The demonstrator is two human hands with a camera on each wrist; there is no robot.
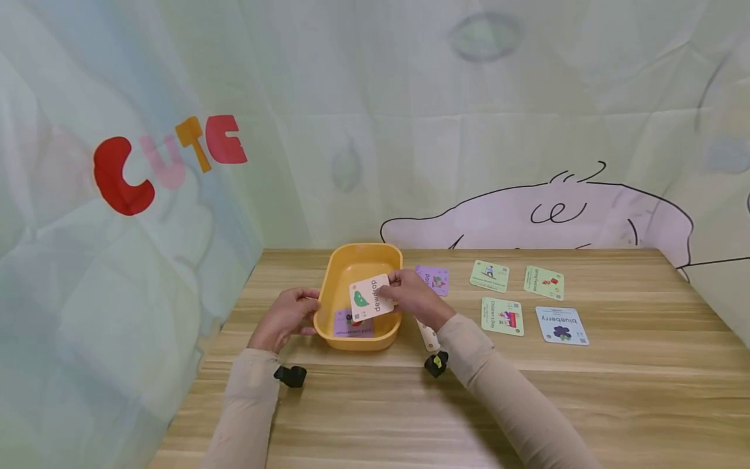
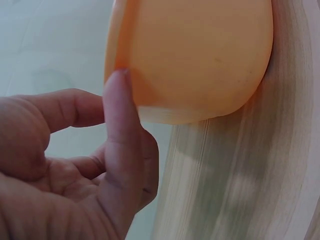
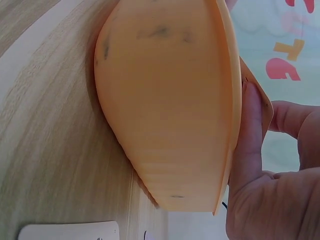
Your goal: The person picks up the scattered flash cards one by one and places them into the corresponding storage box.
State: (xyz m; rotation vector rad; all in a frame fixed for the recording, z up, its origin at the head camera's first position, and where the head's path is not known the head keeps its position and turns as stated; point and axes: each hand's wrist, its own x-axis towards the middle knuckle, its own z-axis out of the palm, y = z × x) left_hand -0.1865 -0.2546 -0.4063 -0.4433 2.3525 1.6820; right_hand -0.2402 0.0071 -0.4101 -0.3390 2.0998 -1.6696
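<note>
My left hand [image 1: 284, 319] pinches the left rim of a yellow plastic basin [image 1: 323, 286], thumb and finger on the edge in the left wrist view. A white word card [image 1: 363, 301] reading "dewdrop", with a green leaf picture, is pinched by my right hand [image 1: 418, 296]. The card tilts over the basin's right side, and in the right wrist view the hand's finger lies along the basin's rim [image 3: 234, 90]. Inside, on the basin's bottom, lies a purple card [image 1: 351, 329], partly covered by the dewdrop card.
Right of the basin lie a purple card [image 1: 438, 280] and a white card [image 1: 430, 339], both partly hidden by my right arm. Farther right are several green cards [image 1: 502, 316] and a blue "blueberry" card [image 1: 562, 326]. A printed curtain [image 1: 328, 130] hangs behind the wooden table [image 1: 363, 404].
</note>
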